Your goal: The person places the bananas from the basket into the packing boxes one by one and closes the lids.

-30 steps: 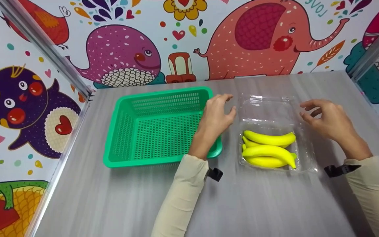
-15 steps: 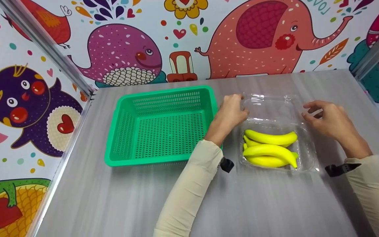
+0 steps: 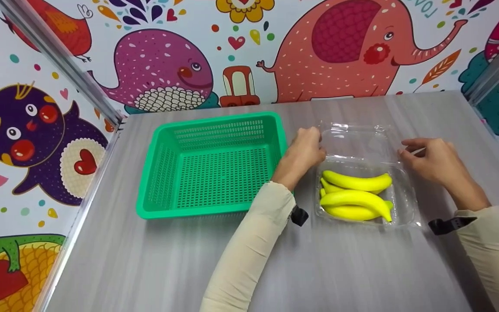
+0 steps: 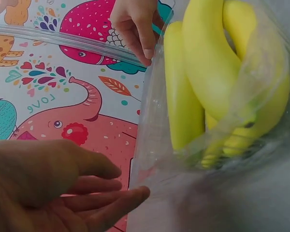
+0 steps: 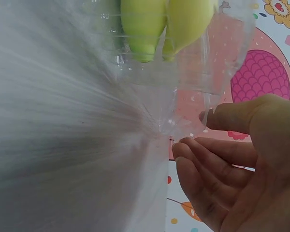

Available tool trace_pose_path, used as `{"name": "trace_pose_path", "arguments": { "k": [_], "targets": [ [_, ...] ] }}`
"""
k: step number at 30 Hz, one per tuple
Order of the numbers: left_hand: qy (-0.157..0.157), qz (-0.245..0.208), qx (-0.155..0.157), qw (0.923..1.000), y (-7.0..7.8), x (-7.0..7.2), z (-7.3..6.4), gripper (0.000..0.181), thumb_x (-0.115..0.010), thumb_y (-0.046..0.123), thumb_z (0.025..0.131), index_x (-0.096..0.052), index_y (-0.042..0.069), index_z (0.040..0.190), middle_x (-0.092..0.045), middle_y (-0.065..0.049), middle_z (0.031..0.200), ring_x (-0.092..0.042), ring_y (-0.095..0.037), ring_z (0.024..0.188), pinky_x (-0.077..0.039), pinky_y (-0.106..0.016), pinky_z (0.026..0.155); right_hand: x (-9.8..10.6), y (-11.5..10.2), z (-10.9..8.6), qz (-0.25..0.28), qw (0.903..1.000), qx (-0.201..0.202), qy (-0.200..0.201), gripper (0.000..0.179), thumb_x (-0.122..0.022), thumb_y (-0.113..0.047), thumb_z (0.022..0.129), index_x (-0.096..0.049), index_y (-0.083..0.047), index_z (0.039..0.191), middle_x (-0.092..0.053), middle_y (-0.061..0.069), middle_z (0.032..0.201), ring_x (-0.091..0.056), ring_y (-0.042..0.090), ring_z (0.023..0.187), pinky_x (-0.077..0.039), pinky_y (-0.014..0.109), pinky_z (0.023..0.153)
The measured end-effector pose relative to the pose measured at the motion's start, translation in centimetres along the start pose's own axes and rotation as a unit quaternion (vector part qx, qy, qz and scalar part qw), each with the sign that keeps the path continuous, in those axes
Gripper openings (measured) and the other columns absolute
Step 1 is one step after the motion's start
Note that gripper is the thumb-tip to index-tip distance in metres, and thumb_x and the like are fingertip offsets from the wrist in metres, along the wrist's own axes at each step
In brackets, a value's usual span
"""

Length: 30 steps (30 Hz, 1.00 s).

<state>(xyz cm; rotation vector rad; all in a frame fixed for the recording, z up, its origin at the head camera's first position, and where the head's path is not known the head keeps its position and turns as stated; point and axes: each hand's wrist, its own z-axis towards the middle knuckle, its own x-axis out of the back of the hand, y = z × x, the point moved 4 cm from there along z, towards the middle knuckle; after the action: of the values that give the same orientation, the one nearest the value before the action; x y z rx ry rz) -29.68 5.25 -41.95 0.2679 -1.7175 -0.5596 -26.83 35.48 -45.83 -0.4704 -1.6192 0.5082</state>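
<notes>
In the head view a clear plastic clamshell box lies with its lid folded back toward the wall. Several yellow bananas lie in its base. My left hand is beside the lid's left edge; in the left wrist view its fingertips reach right up to the plastic, fingers loosely bent. On the opposite side, my right hand hovers by the lid's right edge. Its thumb overlaps the clear rim in the right wrist view, apart from the relaxed fingers.
A green perforated basket stands left of the box, its right rim close to my left forearm. The grey table ends at a cartoon-printed wall behind, with another printed panel on the left.
My left hand has moved right, from over the basket's right rim to the lid's left edge. The right hand has shifted only slightly. Box and bananas look unmoved.
</notes>
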Motion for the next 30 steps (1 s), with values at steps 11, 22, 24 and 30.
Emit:
{"name": "trace_pose_path", "arguments": {
  "k": [11,22,24,30],
  "targets": [
    [0.015,-0.002,0.007,0.9999,0.2,0.0,0.2,0.042,-0.075,0.011,0.100,-0.072,0.010,0.142,-0.077,-0.006,0.133,-0.073,-0.015,0.105,-0.062,-0.028,0.097,0.3,-0.2,-0.5,0.014,0.9997,0.002,0.021,0.053,-0.069,-0.031,0.106,-0.064,0.000,0.149,-0.069,0.032,0.136,-0.068,0.046,0.112,-0.052,0.012,0.065],
    [0.051,0.009,-0.026,0.9983,0.0,0.5,0.3,0.018,-0.070,0.010,0.100,-0.078,0.005,0.115,-0.080,-0.009,0.105,-0.066,-0.017,0.079,-0.048,-0.021,0.061,1.6,-0.8,-1.4,0.017,0.9946,0.029,0.098,0.051,-0.070,-0.025,0.104,-0.063,-0.004,0.151,-0.075,0.028,0.125,-0.062,-0.008,0.086,-0.047,0.004,0.066],
    [0.053,0.010,-0.032,0.9980,-0.1,0.6,0.3,0.016,-0.069,0.010,0.099,-0.078,0.004,0.111,-0.080,-0.009,0.102,-0.065,-0.017,0.077,-0.045,-0.022,0.059,1.8,-0.9,-1.5,0.019,0.9940,0.030,0.104,0.050,-0.070,-0.026,0.105,-0.063,-0.005,0.150,-0.076,0.028,0.124,-0.052,-0.020,0.080,-0.047,0.004,0.065],
    [0.044,-0.014,-0.022,0.9987,0.0,0.6,0.1,0.018,-0.072,0.012,0.100,-0.078,0.006,0.116,-0.077,-0.005,0.096,-0.067,-0.016,0.076,-0.048,-0.020,0.059,2.1,-1.0,-1.9,0.025,0.9924,0.028,0.117,0.048,-0.068,-0.025,0.106,-0.064,-0.005,0.150,-0.076,0.029,0.124,-0.051,-0.022,0.080,-0.049,0.005,0.064]
  ]
}}
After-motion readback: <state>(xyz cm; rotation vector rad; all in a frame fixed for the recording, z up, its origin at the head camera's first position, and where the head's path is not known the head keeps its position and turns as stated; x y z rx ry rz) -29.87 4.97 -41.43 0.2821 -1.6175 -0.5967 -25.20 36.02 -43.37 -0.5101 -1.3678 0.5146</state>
